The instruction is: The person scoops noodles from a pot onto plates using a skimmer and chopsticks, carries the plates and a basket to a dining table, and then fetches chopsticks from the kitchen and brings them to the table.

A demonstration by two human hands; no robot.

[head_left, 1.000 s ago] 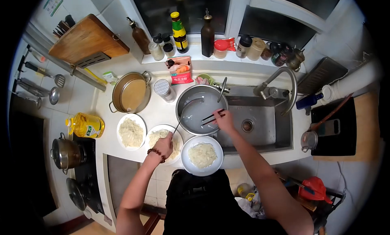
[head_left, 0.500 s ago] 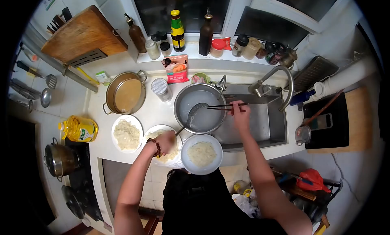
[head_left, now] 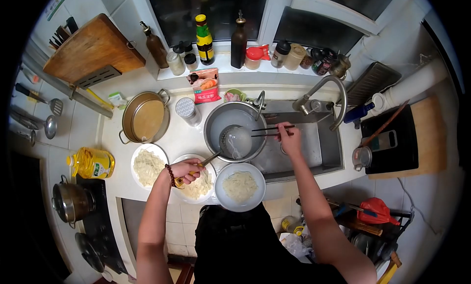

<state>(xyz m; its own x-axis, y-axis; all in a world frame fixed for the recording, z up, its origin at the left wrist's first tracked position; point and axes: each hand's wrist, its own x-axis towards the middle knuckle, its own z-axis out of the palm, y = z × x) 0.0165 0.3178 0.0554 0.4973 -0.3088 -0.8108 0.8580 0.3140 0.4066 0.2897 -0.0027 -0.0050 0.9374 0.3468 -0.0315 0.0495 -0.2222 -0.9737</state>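
My left hand (head_left: 187, 171) is closed round the handle of a skimmer (head_left: 212, 159), whose round head dips into a metal bowl (head_left: 208, 122) of cloudy liquid. Pale strands (head_left: 236, 142) lie in the skimmer's head. Dark chopsticks (head_left: 269, 132) are gripped in my right hand (head_left: 288, 139), their tips spread over the bowl's right side. A white plate (head_left: 260, 193) of pale shreds (head_left: 239, 187) rests at the counter's front edge, below the bowl. Under my left hand is a second plate of shreds (head_left: 198, 188), partly hidden; a third plate (head_left: 135, 171) sits to its left.
A steel sink (head_left: 314, 173) with a curved faucet (head_left: 338, 95) adjoins the bowl on the right. To the left stand a pot (head_left: 128, 119) of brownish liquid, a shaker can (head_left: 189, 112) and an oil jug (head_left: 95, 161). A red packet (head_left: 205, 90) leans at the back, below bottles on the sill.
My left hand has turned and shifted slightly, tilting the skimmer so its head now holds strands in the bowl. The chopsticks have opened wider. The whole view has shifted a little.
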